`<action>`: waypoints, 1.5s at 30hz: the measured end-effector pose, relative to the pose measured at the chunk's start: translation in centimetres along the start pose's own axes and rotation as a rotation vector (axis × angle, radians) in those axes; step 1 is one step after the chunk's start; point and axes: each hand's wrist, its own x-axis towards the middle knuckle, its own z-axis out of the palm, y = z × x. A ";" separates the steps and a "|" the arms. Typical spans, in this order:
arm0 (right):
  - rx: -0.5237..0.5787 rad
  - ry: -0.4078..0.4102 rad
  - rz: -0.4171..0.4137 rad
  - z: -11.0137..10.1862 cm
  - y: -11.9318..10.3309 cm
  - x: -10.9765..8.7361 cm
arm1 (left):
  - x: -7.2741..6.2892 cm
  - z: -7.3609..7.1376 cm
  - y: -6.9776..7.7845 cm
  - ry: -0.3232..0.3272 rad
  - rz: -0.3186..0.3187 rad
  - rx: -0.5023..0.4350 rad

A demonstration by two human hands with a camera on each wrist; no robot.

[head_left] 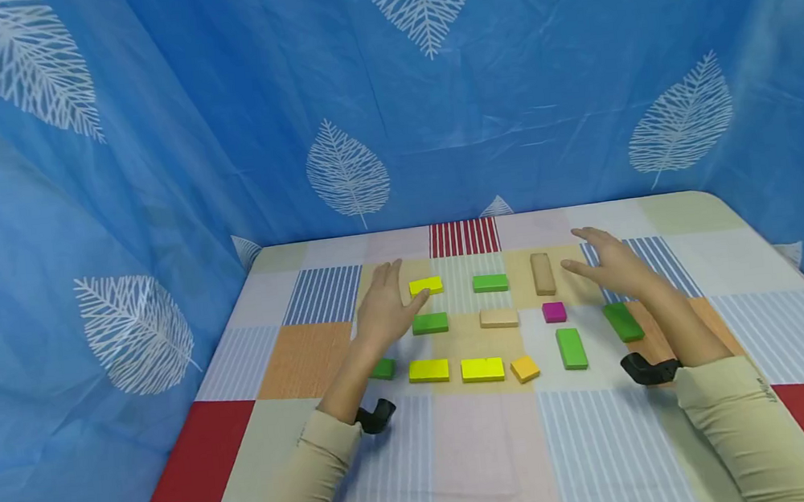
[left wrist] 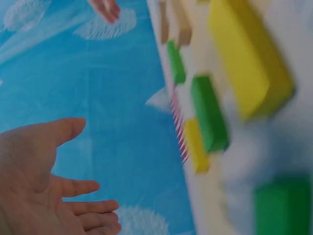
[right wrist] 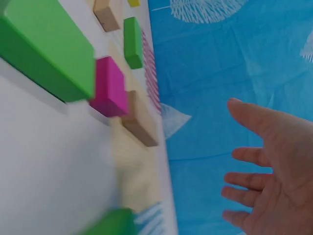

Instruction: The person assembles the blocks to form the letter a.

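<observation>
Several flat rectangular blocks lie spread over the table between my two hands. My left hand (head_left: 386,307) hovers at the left of the group with fingers extended, holding nothing; nearest are a yellow block (head_left: 425,286) and a green block (head_left: 430,323). On the other side, my right hand (head_left: 612,265) is raised with thumb and fingers spread, also holding nothing. A tan block (head_left: 543,274), a magenta block (head_left: 554,312) and a green block (head_left: 623,322) lie near it. Both palms show bare in the wrist views, the left palm (left wrist: 29,186) and the right palm (right wrist: 288,181).
Nearer me lie yellow blocks, one (head_left: 429,371) beside another (head_left: 482,370), plus an orange block (head_left: 526,368) and a green block (head_left: 571,349). A patchwork cloth (head_left: 493,444) covers the table. A blue curtain with white leaves (head_left: 505,112) hangs behind and at the sides.
</observation>
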 end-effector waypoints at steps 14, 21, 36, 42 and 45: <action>0.492 0.131 -0.010 5.4 0.8 2.2 | 0.5 8.6 8.2 -0.014 0.191 -0.351; 0.626 0.100 0.096 7.1 1.8 2.3 | 0.6 12.3 11.1 -0.026 0.201 -0.426; 0.600 0.108 0.027 7.7 4.1 2.8 | 1.2 15.0 11.0 -0.022 0.331 -0.272; 0.528 0.072 0.007 7.7 4.2 3.1 | 1.4 15.5 10.9 -0.005 0.368 -0.193; 0.489 0.059 0.006 7.8 4.2 3.2 | 1.5 15.6 11.0 0.000 0.363 -0.166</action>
